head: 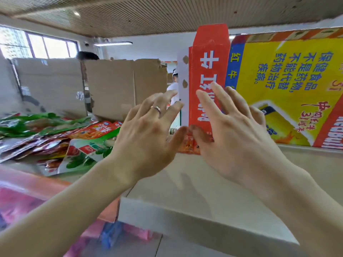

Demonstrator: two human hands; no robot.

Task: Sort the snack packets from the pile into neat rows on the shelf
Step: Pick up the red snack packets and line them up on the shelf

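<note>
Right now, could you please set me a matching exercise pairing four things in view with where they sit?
Things:
1. pile of green and red foil snack packets
2. tall red cardboard flap
3. yellow printed cardboard panel
4. plain brown cardboard boxes

Places:
A. far right
B. back left, behind the pile
C. left, lying flat
D. upright in the middle

Pairs: 1-C, 2-D, 3-A, 4-B
</note>
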